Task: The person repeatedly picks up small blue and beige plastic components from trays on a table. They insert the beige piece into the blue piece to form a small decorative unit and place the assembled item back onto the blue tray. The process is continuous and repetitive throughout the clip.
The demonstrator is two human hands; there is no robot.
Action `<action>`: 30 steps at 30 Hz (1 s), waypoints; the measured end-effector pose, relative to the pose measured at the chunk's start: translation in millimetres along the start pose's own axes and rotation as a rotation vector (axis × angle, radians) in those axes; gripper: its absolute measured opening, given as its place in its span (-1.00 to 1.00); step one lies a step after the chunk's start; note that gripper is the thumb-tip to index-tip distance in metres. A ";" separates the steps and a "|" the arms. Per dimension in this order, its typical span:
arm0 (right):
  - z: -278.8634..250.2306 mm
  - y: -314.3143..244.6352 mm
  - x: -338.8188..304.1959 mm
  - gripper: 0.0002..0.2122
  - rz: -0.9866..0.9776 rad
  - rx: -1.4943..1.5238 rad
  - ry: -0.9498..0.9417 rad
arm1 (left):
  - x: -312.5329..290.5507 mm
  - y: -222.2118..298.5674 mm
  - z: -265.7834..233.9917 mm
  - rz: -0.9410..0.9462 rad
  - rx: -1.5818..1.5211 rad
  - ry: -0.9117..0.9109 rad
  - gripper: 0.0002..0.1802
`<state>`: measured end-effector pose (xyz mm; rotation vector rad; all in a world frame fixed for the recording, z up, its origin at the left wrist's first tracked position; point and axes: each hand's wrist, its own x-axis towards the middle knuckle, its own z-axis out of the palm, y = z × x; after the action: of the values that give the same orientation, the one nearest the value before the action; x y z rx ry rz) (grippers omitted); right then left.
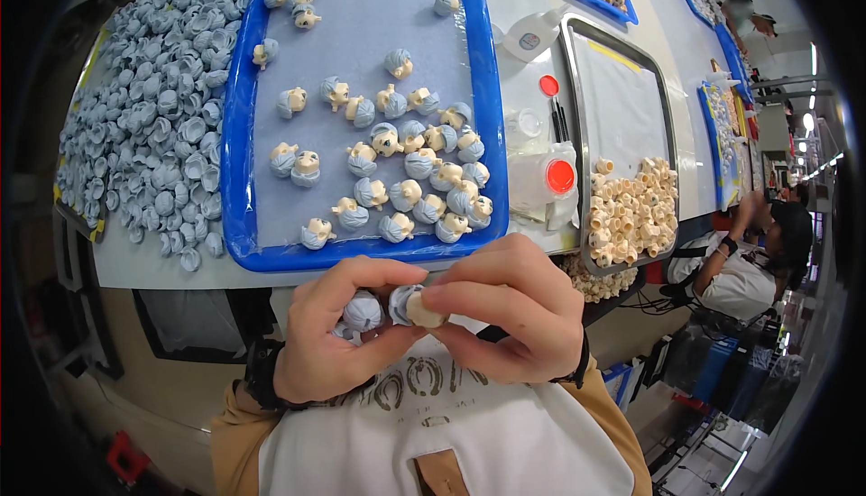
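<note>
In front of my chest, both hands meet over one small doll head. My left hand is closed around a loose blue-grey hair piece, and its fingertips also touch a second hair piece. That second piece sits against a cream doll face piece, which my right hand pinches between thumb and fingers. Whether the two parts are fully joined is hard to see. Just beyond my hands lies a blue tray lined with a pale sheet, bearing several doll heads with blue-grey hair.
A large heap of hair pieces covers the table's left. To the right, a metal tray carries cream face pieces. Between the trays stand a white bottle and a red-lidded container. A co-worker sits at the far right.
</note>
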<state>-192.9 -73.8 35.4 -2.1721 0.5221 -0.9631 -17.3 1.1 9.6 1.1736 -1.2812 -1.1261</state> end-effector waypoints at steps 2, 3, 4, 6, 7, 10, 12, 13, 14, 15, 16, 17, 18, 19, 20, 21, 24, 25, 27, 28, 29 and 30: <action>-2.7 1.7 -0.5 -0.62 0.004 -0.039 -0.056 | -1.5 2.5 -3.5 -0.089 -0.051 -0.038 -0.56; -5.4 2.4 -0.6 -0.62 0.009 -0.052 -0.080 | -1.6 2.8 -5.4 -0.132 -0.078 -0.060 -0.57; -6.8 3.0 -0.6 -0.62 0.013 -0.066 -0.104 | -1.4 1.4 -7.0 -0.118 -0.093 -0.071 -0.56; -6.0 4.3 -1.3 -0.64 0.026 -0.026 -0.095 | -1.8 -1.3 -9.6 -0.091 -0.123 -0.091 -0.55; -5.0 5.0 -1.8 -0.65 0.032 -0.006 -0.091 | -2.1 -0.9 -10.2 -0.103 -0.143 -0.097 -0.56; -0.2 6.5 -2.7 -0.65 0.035 0.099 -0.047 | -2.9 0.9 -10.8 -0.147 -0.227 -0.093 -0.59; 7.9 6.8 -5.5 -0.62 0.030 0.064 -0.007 | -3.3 1.1 -8.6 -0.193 -0.314 -0.062 -0.60; 11.1 6.6 -6.0 -0.61 0.027 0.048 0.014 | -4.6 1.1 -9.5 -0.240 -0.368 -0.062 -0.60; 12.1 5.2 -4.2 -0.60 0.009 0.003 0.017 | -6.4 1.2 -11.1 -0.286 -0.422 -0.063 -0.60; 12.5 3.2 -1.5 -0.59 -0.009 -0.041 0.020 | -7.7 0.7 -12.8 -0.332 -0.476 -0.063 -0.60; 13.7 2.0 0.2 -0.58 -0.028 -0.086 0.023 | -8.8 -2.0 -14.5 -0.358 -0.521 -0.065 -0.60; 18.0 2.0 0.4 -0.54 -0.030 -0.141 0.040 | -10.1 -6.4 -16.1 -0.383 -0.567 -0.067 -0.60; 23.0 2.2 0.2 -0.51 -0.030 -0.203 0.062 | -9.4 -8.8 -17.0 -0.406 -0.614 -0.078 -0.60; 27.9 3.2 -0.4 -0.48 -0.031 -0.265 0.084 | -9.2 -9.0 -17.5 -0.418 -0.592 -0.078 -0.59; 31.6 7.6 -0.6 -0.49 -0.070 -0.290 0.092 | -10.0 -8.8 -18.0 -0.429 -0.569 -0.078 -0.58; 31.2 8.2 1.4 -0.51 -0.063 -0.301 0.063 | -9.2 -8.6 -17.9 -0.440 -0.545 -0.086 -0.56; 30.7 11.5 11.3 -0.62 -0.062 -0.340 -0.001 | -14.4 -15.2 -26.1 -0.405 -0.368 -0.023 -0.54; 30.2 9.6 19.5 -0.63 -0.051 -0.357 -0.013 | -17.9 -12.0 -30.3 -0.290 -0.342 0.158 -0.56; 33.5 11.2 31.9 -0.65 -0.010 -0.405 -0.035 | -29.6 -15.3 -50.3 -0.034 -0.873 0.550 -0.72; 40.2 13.9 36.9 -0.64 0.007 -0.474 -0.082 | -29.0 -6.0 -55.0 0.161 -0.836 0.559 -0.69; 47.2 17.5 42.3 -0.63 0.028 -0.542 -0.129 | -29.4 -3.1 -59.3 0.220 -0.846 0.503 -0.60; 51.7 19.7 46.9 -0.62 0.039 -0.607 -0.188 | -30.8 -4.9 -61.1 0.204 -0.828 0.448 -0.57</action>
<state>-124.9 -92.7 18.6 -2.7386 0.8425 -0.6149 44.2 31.3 4.6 0.5938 -0.4778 -1.0079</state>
